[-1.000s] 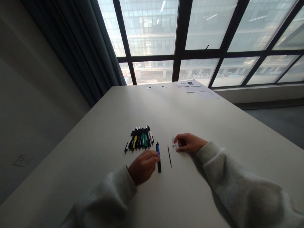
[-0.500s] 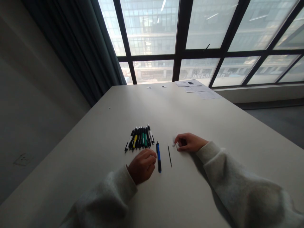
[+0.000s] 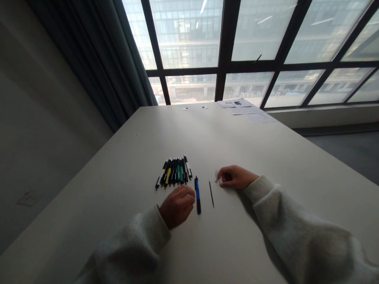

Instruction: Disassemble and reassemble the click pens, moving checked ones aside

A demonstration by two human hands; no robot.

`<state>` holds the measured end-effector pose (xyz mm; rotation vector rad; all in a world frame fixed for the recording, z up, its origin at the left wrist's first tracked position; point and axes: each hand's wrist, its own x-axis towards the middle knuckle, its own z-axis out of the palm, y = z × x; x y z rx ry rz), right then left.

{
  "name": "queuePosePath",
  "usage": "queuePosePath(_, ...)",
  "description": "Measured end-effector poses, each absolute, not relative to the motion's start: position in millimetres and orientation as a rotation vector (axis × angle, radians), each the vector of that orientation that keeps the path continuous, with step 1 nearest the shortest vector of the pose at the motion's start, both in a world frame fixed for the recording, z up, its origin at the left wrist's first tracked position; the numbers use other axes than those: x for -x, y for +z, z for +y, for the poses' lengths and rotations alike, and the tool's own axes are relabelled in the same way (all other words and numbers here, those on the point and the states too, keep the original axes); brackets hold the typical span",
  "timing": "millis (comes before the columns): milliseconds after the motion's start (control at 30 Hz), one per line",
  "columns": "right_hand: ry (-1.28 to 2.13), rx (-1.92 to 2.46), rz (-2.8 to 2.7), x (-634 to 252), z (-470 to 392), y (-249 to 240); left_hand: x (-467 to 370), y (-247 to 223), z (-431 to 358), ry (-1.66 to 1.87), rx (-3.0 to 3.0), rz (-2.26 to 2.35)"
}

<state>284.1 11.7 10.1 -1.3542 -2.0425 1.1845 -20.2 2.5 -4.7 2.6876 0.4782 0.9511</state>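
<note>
My left hand (image 3: 179, 206) rests on the table with its fingers curled. Its fingertips are right beside a blue pen (image 3: 198, 197) with a black grip, and whatever the palm may hold is hidden. A thin dark refill (image 3: 211, 194) lies to the right of that pen, apart from both hands. Farther right, my right hand (image 3: 236, 177) has thumb and forefinger bent toward each other. At their tips is a tiny pale part (image 3: 216, 180), too small to name. Beyond my left hand, several pens (image 3: 174, 171) lie side by side, mostly black, with white, yellow and green barrels among them.
The white table (image 3: 124, 173) runs back to a large window. Printed sheets (image 3: 237, 103) lie at its far right, and two small white pieces (image 3: 205, 107) sit near the far edge. A dark curtain (image 3: 118, 59) hangs at the left.
</note>
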Motion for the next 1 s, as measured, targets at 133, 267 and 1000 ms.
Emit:
queuePosePath(133, 1.163, 1.346, -2.055, -283.8, 11.7, 10.1, 19.9, -5.0, 3.1, 0.941, -2.694, 0.477)
queuePosePath(267, 1.138, 1.347, -2.053, -284.1, 12.1, 9.1, 19.5, -3.4, 3.5, 0.940, -2.701, 0.471)
queuePosePath(1000, 0.665, 1.549, -2.251, -255.8, -12.6, 66.6, 19.4, -11.4, 8.1, 0.843, -2.918, 0.460)
